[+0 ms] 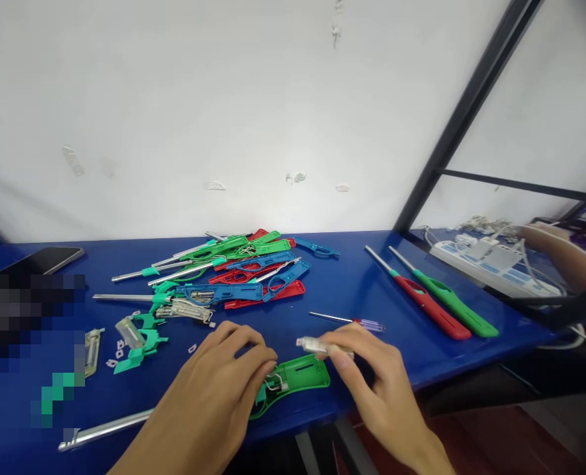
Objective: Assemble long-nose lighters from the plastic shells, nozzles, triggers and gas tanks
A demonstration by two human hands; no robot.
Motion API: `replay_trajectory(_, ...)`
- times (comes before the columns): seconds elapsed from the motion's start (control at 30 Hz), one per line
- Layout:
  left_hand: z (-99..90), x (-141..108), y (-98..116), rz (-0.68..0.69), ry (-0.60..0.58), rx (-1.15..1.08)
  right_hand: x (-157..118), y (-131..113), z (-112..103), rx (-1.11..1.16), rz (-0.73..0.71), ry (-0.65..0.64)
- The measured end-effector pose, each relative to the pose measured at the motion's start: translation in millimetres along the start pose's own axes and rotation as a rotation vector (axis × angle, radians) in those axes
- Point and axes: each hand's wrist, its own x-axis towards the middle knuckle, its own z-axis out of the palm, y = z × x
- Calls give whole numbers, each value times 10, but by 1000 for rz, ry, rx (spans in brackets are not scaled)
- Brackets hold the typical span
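Cylinder of clear plastic with a pale tip (314, 345) is held in a pinch between the thumb and fingers of the right hand (389, 382), raised just above the open green plastic handle shell (308, 375). This shell lies near the front edge of the blue tabletop (339, 284), with white wire visible inside. The left hand (223, 382) rests over the shell's left portion, fingers curled together; whether it grips anything beneath cannot be told. A straight silver metal tube (109, 429) extends leftward from behind the left forearm. Beyond the right hand lies a screwdriver with a clear purple handle (372, 325). Farther right, a red lighter (431, 305) and a green lighter (459, 305) lie side by side.
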Motion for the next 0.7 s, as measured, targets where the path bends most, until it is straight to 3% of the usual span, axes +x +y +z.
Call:
replay_trajectory(0.13,-142,19,12,31,-43,39,-8,-24,-36,63,2,-133)
replay_trajectory(0.3,-339,192,-132,-62,-158,-154,-41,-14,-18,66,-20,-129)
replay_trajectory(0.37,-375,259,-194,-89,-151,-195,-50,-11,-9,63,-28,-134)
replay_trajectory(0.57,-269,287,-175,23,-293,-277,-50,-4,-41,48,-38,-187)
replay_trajectory(0.7,-188,300,-127,-27,-254,-303,-50,-21,-65,40,-27,-204)
